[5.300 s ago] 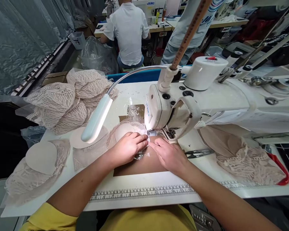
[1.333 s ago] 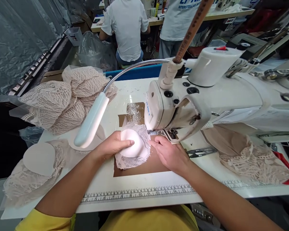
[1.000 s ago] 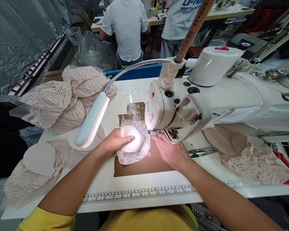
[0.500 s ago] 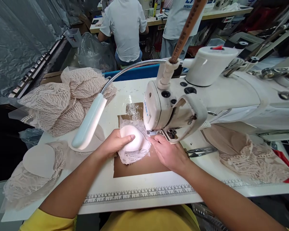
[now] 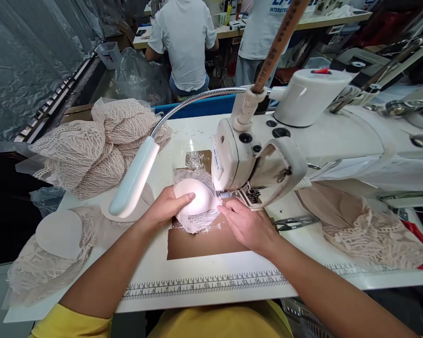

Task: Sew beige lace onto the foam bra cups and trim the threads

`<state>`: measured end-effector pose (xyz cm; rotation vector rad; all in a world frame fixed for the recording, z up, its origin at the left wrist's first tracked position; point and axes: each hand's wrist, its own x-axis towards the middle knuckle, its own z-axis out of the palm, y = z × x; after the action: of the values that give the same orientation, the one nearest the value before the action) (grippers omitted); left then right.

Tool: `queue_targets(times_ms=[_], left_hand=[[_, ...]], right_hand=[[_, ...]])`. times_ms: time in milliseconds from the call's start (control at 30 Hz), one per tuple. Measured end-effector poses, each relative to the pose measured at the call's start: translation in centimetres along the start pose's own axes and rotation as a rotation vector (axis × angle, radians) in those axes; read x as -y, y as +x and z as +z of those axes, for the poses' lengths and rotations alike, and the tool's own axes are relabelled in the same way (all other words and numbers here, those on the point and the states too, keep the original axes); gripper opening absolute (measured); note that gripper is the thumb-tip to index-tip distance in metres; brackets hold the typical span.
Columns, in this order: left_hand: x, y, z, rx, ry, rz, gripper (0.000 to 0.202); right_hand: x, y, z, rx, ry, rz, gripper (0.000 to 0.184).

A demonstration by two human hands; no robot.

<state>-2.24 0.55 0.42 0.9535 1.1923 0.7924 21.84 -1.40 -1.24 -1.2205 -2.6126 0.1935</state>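
Observation:
A pale moulded bra cup point(image 5: 199, 199) lies on white lace point(image 5: 196, 223) just left of the sewing machine's presser foot point(image 5: 224, 193). My left hand point(image 5: 166, 207) grips the cup's left side, thumb on top and the other fingers hidden beneath. Close to the foot, my right hand point(image 5: 247, 224) is closed at the right edge of the lace, its fingertips pressed together there. Its grip is partly hidden. Brown sheeting point(image 5: 200, 244) covers the table under the work. The white sewing machine head point(image 5: 229, 157) stands over the lace's right edge.
A lamp point(image 5: 134, 178) hangs at the left on a bent metal neck. Lace pieces point(image 5: 88, 150) are heaped behind it, with another cup point(image 5: 59, 234) nearer me. Snips point(image 5: 296, 222) and beige lace cups point(image 5: 370, 230) lie right. A printed ruler point(image 5: 204, 285) lines the front edge. Two people are beyond.
The cup and lace have turned slightly and shifted away from me, with my left thumb moving along. My right hand has stayed nearly in place by the presser foot.

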Motion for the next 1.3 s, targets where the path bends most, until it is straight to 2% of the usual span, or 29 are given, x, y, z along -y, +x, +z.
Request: queue_targets(times_ms=[200,433,567,633,733,833,1033,1100,1167,1300], left_hand=[[-0.2,-0.2,0.1,-0.044,-0.007,0.017,0.057],[-0.2,-0.5,-0.5,-0.032,0.070,0.052,0.045],[-0.3,-0.8,-0.8,-0.018,0.244,-0.024,0.024],[-0.4,-0.9,-1.0,-0.023,0.319,-0.072,0.022],[-0.6,-1.1,-1.5,-0.027,0.412,-0.094,0.022],[-1.3,-1.7,-2.2,-0.021,0.546,-0.055,0.026],[-4.2,-5.3,-3.2,-0.095,0.953,0.015,0.039],[-5.0,-6.4,-2.8,-0.081,1.047,0.097,0.037],[-5.5,-6.6,-2.0,-0.021,1.105,0.267,0.028],[-4.9,-4.4,0.1,0.118,1.264,0.692,0.025]], right_hand=[[0.1,0.4,-0.2,0.008,-0.013,-0.040,0.034],[0.6,0.6,-0.2,0.006,-0.099,0.042,0.039],[0.9,0.7,-0.1,0.019,-0.203,0.102,0.044],[0.9,0.7,0.1,0.020,-0.243,0.122,0.046],[0.7,0.5,0.3,0.011,-0.240,0.157,0.049],[0.1,0.2,0.7,-0.014,-0.211,0.175,0.050],[-0.7,-0.4,1.0,-0.096,-0.121,0.091,0.046],[-0.5,-0.4,0.7,-0.080,-0.092,0.074,0.045],[-0.1,-0.2,0.3,-0.051,-0.070,0.048,0.045],[0.6,0.4,-0.4,0.004,-0.052,-0.001,0.041]])
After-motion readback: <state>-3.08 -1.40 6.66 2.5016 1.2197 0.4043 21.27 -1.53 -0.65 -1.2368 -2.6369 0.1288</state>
